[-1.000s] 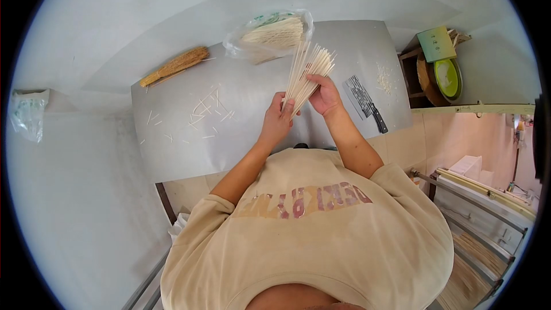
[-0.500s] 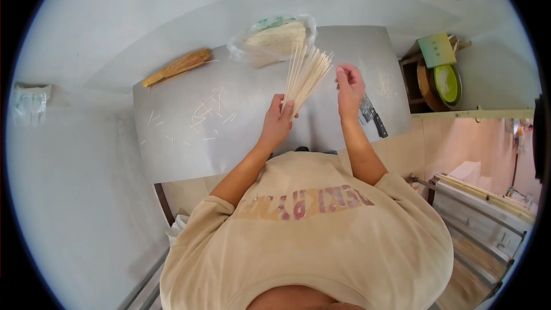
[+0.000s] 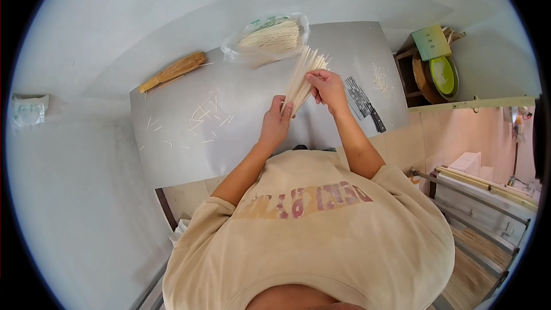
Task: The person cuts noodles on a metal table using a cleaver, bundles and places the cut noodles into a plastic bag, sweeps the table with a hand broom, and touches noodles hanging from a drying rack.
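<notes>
A fanned bundle of thin pale sticks (image 3: 298, 83) is held over the metal table (image 3: 247, 132). My left hand (image 3: 275, 122) is wrapped round its lower end. My right hand (image 3: 328, 89) is at the bundle's right side, thumb and fingertips pinched on sticks in its upper part. Behind the bundle, an open plastic bag (image 3: 232, 51) holds more pale sticks (image 3: 272, 37). To the right of my right hand lies a cleaver with a black handle (image 3: 377, 120) and a patterned blade (image 3: 358, 96).
A straw brush (image 3: 175, 72) lies at the table's back left. Loose stick pieces (image 3: 201, 112) are scattered on the left, small bits (image 3: 381, 79) at the right. Beyond the right edge are a green box (image 3: 431, 42) and a green basin (image 3: 442, 76). A metal rack (image 3: 476, 218) stands lower right.
My right hand moved right, away from the bundle, then came back to its sticks with fingers pinched. My left hand has kept hold of the lower end.
</notes>
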